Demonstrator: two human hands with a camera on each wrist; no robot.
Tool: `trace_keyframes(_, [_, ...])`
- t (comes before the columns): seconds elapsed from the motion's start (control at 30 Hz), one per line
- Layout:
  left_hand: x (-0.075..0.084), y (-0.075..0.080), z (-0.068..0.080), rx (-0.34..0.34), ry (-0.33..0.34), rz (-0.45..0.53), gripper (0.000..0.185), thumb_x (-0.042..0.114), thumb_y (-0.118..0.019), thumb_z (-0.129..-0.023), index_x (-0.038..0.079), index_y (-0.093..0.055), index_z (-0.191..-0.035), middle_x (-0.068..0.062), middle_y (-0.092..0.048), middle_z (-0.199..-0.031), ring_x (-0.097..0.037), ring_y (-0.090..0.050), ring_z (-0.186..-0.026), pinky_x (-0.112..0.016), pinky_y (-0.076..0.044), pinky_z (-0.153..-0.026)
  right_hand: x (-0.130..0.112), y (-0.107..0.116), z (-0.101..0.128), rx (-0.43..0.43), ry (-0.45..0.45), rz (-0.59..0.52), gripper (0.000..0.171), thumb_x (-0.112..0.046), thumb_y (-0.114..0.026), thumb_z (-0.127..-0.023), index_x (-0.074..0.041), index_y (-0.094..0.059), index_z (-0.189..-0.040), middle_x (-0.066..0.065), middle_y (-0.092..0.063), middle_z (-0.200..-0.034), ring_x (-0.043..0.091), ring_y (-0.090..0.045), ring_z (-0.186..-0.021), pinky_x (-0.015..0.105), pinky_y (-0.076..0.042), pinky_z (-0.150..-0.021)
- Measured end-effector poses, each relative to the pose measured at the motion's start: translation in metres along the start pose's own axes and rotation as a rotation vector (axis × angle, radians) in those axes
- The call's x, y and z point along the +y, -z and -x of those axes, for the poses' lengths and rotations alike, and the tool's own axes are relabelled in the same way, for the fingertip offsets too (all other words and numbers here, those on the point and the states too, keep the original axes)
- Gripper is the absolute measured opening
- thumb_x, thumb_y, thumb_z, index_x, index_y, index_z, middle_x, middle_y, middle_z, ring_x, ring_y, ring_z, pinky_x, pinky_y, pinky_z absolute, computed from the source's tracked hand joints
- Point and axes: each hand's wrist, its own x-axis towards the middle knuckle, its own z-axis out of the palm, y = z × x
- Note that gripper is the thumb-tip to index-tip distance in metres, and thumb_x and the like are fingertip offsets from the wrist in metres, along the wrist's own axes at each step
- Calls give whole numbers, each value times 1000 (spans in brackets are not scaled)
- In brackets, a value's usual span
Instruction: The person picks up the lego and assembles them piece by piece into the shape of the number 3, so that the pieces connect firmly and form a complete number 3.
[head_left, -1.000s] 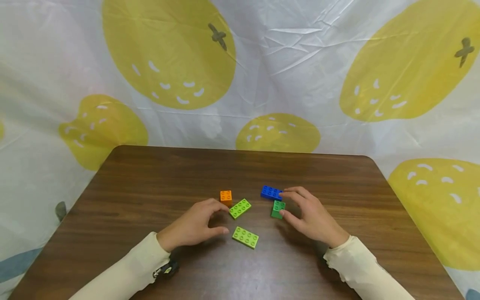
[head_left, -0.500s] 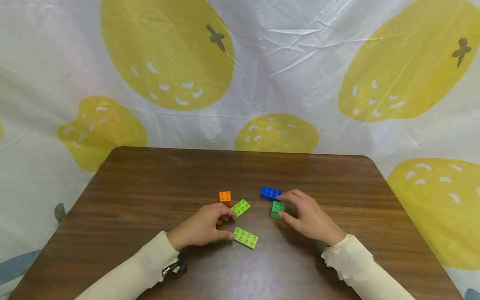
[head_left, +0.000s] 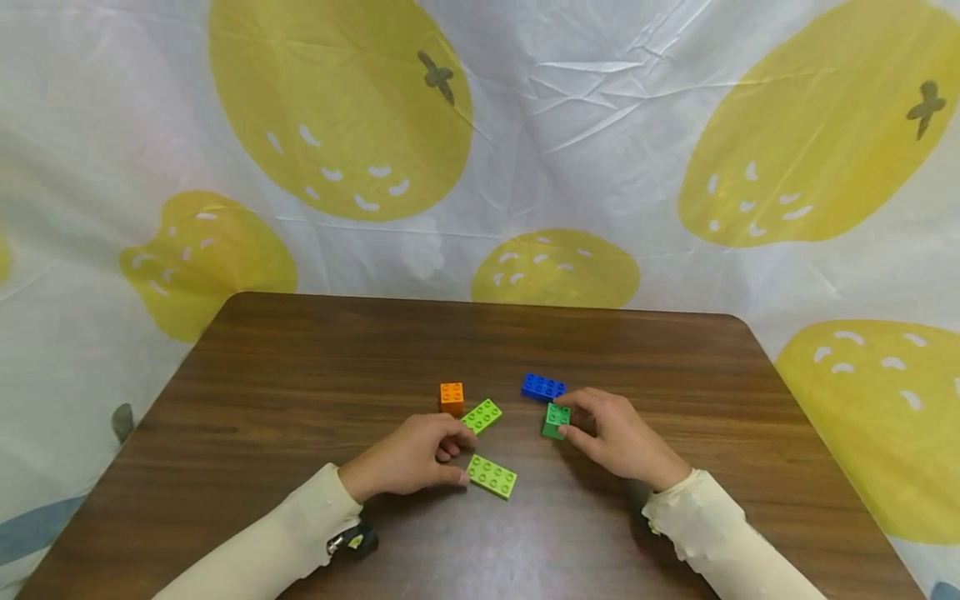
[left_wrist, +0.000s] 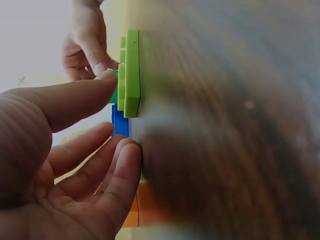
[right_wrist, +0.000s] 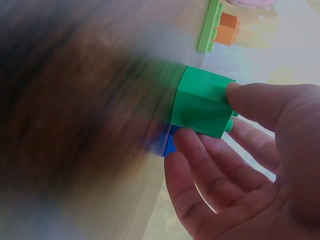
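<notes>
From my remote seat, the biggest thing I see is the printed cloth point(head_left: 525, 125) with yellow fruit hanging behind the dark wooden tabletop point(head_left: 300, 350). Two cream sleeves point(head_left: 270, 542) reach in from the near edge.

My left hand point(head_left: 408, 462) lies with fingers curled; its thumb tip touches the near end of the flat light green brick point(head_left: 491, 476), and the fingers reach toward the second light green brick point(head_left: 481, 415). In the left wrist view the thumb presses the studded face of a flat brick point(left_wrist: 131, 72), but I cannot tell whether the fingers have closed round it.

My right hand point(head_left: 615, 433) pinches the small dark green brick point(head_left: 556, 420) between thumb and fingers; the right wrist view shows it clamped point(right_wrist: 202, 102), at or just above the wood.

The blue brick point(head_left: 543, 387) sits just behind it, and the orange brick point(head_left: 452, 397) stands by the second light green one.

By my judgement nothing is joined yet: all five bricks lie separate, so the grabbing has only begun.
</notes>
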Motion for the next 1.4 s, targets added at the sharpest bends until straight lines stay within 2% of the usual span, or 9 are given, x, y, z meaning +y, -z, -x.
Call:
trace_keyframes(0.37, [2,-3,-3,-19,35,16,37,12,-90,-85,9,-77,-119,2,-73,-104,-8,-62,-89,-18,-55,-79,-1,1,0,20,8,-12,35,-10,-82,-92,-7,-72,-125,2,-74,-108,10,-69,-89,30,-62,-74])
trace_keyframes(0.73, [2,-5,-4,-18,10,-23,36,12,-90,-84,10,-77,-118,1,-73,-106,-8,-61,-89,-19,-53,-79,-3,2,0,19,-22,-60,34,-12,-83,-92,-6,-73,-124,2,-75,-110,11,-72,-91,25,-63,-77])
trace_keyframes(0.93, [1,-7,-5,-10,-11,-37,33,13,-90,-84,10,-79,-115,3,-74,-105,-5,-60,-86,-19,-52,-78,-4,2,-1,13,-24,-65,34,-13,-83,-92,-8,-74,-124,-2,-75,-107,8,-71,-90,27,-64,-78])
trace_keyframes(1.2, [0,-8,-6,-9,-2,-14,29,16,-92,-82,13,-80,-108,7,-72,-96,-3,-59,-84,-18,-51,-77,-11,1,1,10,-31,-108,33,-12,-83,-92,-9,-74,-123,-3,-75,-106,8,-71,-91,26,-63,-78])
trace_keyframes(1.4, [1,-9,-5,-8,2,-15,33,19,-92,-82,13,-79,-112,6,-73,-101,-4,-59,-85,-19,-50,-77,-17,0,1,12,-24,-137,32,-13,-83,-92,-10,-75,-122,-3,-75,-105,10,-72,-91,29,-64,-78])
